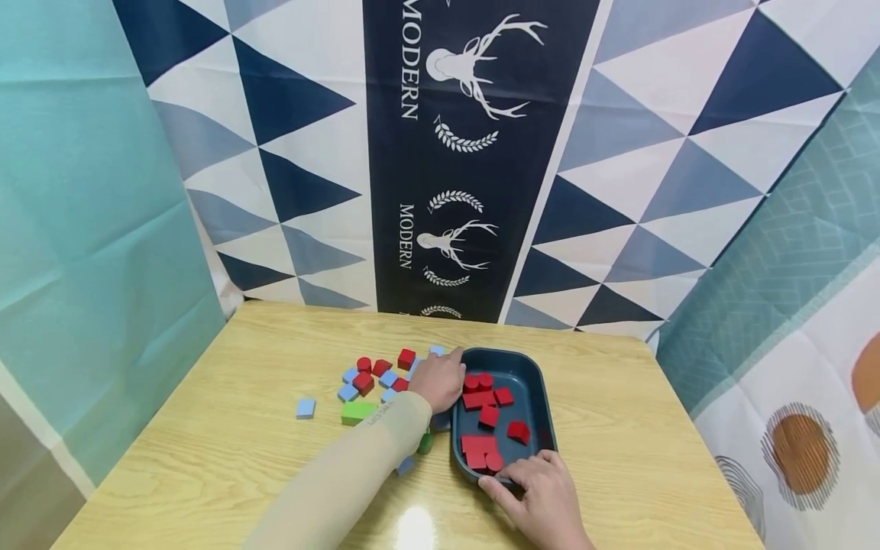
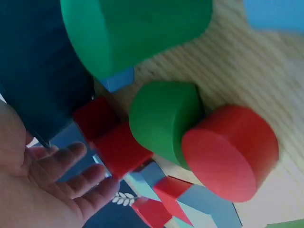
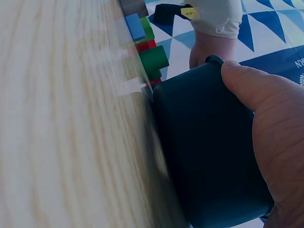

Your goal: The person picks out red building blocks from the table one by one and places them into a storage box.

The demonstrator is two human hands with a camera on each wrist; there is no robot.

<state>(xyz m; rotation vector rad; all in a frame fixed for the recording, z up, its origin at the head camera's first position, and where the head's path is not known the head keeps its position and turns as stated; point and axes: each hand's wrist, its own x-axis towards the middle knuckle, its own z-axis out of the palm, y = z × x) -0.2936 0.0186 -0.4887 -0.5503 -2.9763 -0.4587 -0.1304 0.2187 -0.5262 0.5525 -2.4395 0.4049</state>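
Observation:
A dark blue tray (image 1: 548, 409) holds several red blocks (image 1: 479, 399), among them cubes, cylinders and an arch-like piece. My right hand (image 1: 539, 493) grips its near rim, the thumb outside and the fingers over the edge. In the right wrist view the thumb (image 3: 242, 80) lies along the tray's outer wall (image 3: 209, 147). Toward the far left corner, my left hand (image 1: 440, 378) touches the tray's side. The left wrist view has its fingers (image 2: 85, 183) loosely spread beside red blocks (image 2: 121, 149), a green rounded block (image 2: 159, 118) and a red cylinder (image 2: 232, 152).
Left of the tray lie scattered red and blue blocks, with a green block (image 1: 354, 413) near my left forearm. A light blue square block (image 1: 305, 408) sits apart on the wooden table (image 1: 227, 451). Patterned cloth (image 1: 296, 153) hangs behind the table, with more cloth at both sides.

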